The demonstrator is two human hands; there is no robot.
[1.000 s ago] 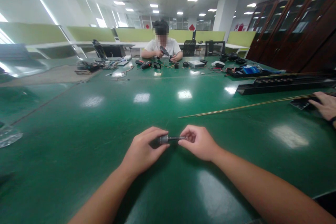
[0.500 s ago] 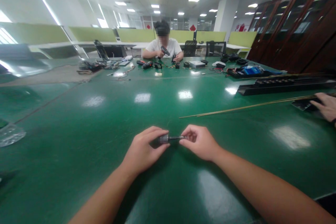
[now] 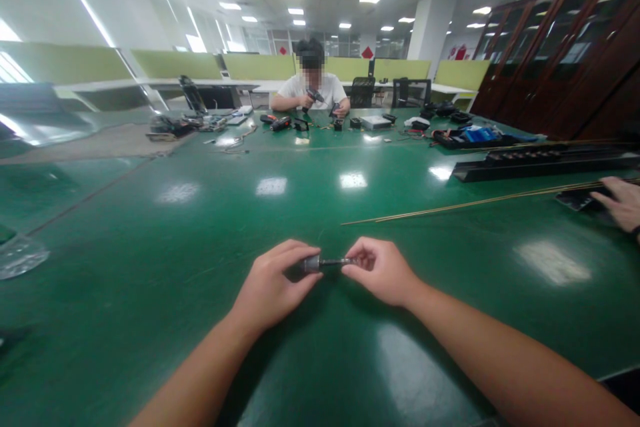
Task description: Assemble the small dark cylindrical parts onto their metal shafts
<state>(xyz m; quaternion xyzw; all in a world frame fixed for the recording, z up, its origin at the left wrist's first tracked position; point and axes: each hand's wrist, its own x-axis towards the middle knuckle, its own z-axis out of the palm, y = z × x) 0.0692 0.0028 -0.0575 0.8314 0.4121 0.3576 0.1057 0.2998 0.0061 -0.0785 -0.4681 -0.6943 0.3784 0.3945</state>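
Note:
My left hand (image 3: 277, 283) is closed around a dark grey cylinder (image 3: 312, 263), thumb below and fingers above. A thin dark shaft (image 3: 333, 262) sticks out from the cylinder towards the right. My right hand (image 3: 383, 270) pinches the far end of that shaft between thumb and fingertips; what sits at its very tip is hidden by the fingers. Both hands are held low over the green tabletop (image 3: 300, 360), at its near side. Whether the cylinder is a tool handle or a small motor I cannot tell.
Long thin brass-coloured rods (image 3: 430, 212) lie to the right, beyond my right hand. Another person's hand (image 3: 623, 203) rests on a dark part at the right edge. A black channel (image 3: 540, 167) lies behind. Across the table a person (image 3: 310, 90) holds a power drill (image 3: 314, 95).
My hands stay in nearly the same place, with the grip unchanged. The cylinder looks slightly turned, its end showing lighter grey. Across the table, the person's dark part has shifted a little.

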